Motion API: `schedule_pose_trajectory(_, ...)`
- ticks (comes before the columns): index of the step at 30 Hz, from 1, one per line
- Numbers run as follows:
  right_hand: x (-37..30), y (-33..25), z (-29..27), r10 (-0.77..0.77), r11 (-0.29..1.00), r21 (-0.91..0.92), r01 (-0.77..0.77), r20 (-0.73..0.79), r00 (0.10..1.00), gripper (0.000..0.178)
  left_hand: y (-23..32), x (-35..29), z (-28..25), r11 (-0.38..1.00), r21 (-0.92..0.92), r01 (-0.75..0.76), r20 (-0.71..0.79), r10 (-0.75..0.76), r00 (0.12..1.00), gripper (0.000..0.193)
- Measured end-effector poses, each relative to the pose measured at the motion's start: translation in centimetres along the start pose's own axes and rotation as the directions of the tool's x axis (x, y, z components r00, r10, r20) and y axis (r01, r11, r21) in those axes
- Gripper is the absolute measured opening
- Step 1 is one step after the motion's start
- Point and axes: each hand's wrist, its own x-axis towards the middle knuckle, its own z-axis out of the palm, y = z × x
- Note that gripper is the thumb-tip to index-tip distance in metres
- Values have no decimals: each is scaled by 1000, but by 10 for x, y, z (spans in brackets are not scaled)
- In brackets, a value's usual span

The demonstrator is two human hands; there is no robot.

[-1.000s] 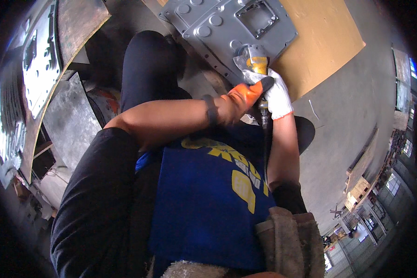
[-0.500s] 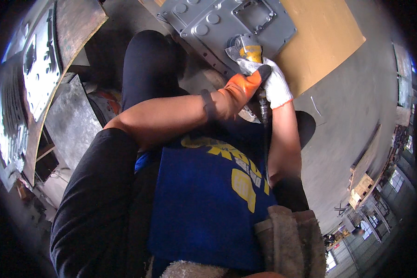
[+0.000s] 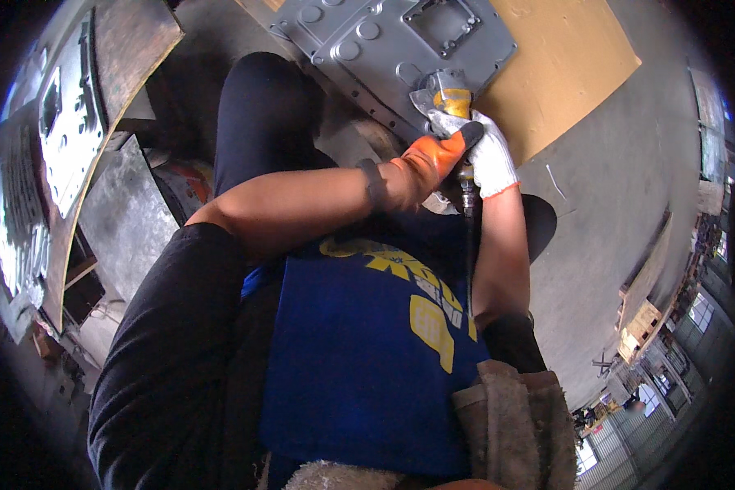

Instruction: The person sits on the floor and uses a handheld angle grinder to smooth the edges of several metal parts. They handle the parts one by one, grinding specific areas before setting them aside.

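A grey metal cover plate (image 3: 367,65) with round raised bosses and a rectangular opening lies in front of me. At its near edge, toward the right, rests the head of a yellow and silver angle grinder (image 3: 453,101). My left hand (image 3: 434,157), in an orange glove with dark fingertips, is closed round the grinder's body. My right hand (image 3: 492,155), in a white knit glove, wraps the same body from the right. Between my forearms a dark hose (image 3: 469,233) runs back from the tool's metal fitting. The gloves hide most of the grinder's body, and its disc shows only in part.
Under and beside the plate is a tan board (image 3: 563,73). At the left, another perforated metal plate (image 3: 72,122) stands on a worn board (image 3: 135,45). My bent knee (image 3: 261,106) is close to the cover plate's left. Wooden pieces (image 3: 641,322) lie far right on grey floor.
Both hands and the grinder have shifted slightly right and nearer to me along the plate's edge. The plate appears a little further left and up in view.
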Motion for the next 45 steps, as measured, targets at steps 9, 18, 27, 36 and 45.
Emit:
schedule_pose_trajectory(9,-5,0,2,46,998,-35,-47,-28,999,37,-4,2,-1,980,59,-192,25,191,981,58)
schedule_pose_trajectory(18,7,1,-4,-59,989,-136,59,5,998,36,32,-24,-3,998,58,-2,-6,2,1000,69)
schedule_pose_trajectory(27,8,-5,-1,-49,999,3,49,85,995,31,42,-32,-3,998,53,20,-16,-19,1000,75)
schedule_pose_trajectory(36,-12,-3,1,-56,982,-183,42,-68,996,41,-6,7,8,986,-153,-58,85,72,994,68)
schedule_pose_trajectory(45,-10,-10,2,-91,975,-205,87,-10,996,37,-31,27,4,974,-158,-160,-10,160,987,44)
